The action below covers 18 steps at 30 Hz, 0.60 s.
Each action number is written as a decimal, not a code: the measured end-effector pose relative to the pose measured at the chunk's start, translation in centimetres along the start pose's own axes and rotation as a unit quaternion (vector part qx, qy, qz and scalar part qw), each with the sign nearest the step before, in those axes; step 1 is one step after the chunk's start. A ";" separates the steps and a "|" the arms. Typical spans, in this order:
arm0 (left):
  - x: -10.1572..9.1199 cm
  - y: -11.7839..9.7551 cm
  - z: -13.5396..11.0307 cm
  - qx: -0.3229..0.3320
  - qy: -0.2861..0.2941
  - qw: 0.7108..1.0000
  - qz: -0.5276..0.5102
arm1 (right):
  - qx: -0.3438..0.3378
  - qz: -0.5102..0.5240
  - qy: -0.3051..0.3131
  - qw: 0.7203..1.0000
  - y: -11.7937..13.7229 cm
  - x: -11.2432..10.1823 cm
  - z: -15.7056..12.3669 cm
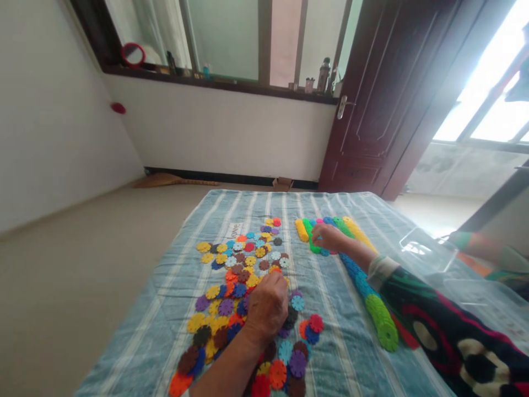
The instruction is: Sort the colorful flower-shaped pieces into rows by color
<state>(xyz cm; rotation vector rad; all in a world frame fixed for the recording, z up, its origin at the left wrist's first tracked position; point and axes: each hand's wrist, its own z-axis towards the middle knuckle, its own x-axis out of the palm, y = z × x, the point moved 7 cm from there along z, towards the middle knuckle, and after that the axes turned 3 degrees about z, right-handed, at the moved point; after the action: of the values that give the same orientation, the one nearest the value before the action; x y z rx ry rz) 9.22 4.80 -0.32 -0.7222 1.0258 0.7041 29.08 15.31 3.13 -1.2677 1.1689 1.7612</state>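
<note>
My left hand point(268, 306) reaches in from the bottom, back of the hand up and fingers curled together over a spread of flower-shaped plastic discs. What the fingertips pinch, if anything, is hidden. An orange disc point(275, 270) shows just beyond the knuckles. Around the hand lie loose discs in many colours, such as a purple disc point(226, 307), a light blue disc point(297, 302) and a red disc point(316, 322). Many overlap. My right hand is out of view.
Another person's hand point(328, 237) touches rows of stacked discs, including a blue stack point(355, 275) and a lime-green stack point(380, 322). Their other hand point(469, 241) is blurred near clear plastic boxes point(430, 248). A card reading "love" point(234, 230) lies on the striped cloth point(157, 331).
</note>
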 end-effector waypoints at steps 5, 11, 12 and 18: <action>0.0 0.0 0.1 -0.002 0.008 1.000 -0.004 | -0.001 -0.005 0.010 1.000 -0.4 0.3 -0.4; -0.1 -0.1 0.1 -0.002 0.012 1.000 -0.006 | 0.001 -0.027 0.011 1.000 -0.6 0.2 -1.4; -0.1 -0.1 0.1 -0.002 0.013 1.000 -0.006 | -0.004 -0.030 0.014 0.999 -0.5 0.3 -1.7; -0.3 -0.1 0.1 -0.002 0.008 1.000 -0.004 | -0.025 -0.049 0.030 0.998 0.0 0.8 -2.3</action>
<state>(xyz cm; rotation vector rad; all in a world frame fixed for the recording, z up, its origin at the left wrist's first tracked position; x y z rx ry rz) 9.25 4.80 -0.02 -0.7360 1.0348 0.6945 29.66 13.16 2.02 -1.3916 1.0825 1.7018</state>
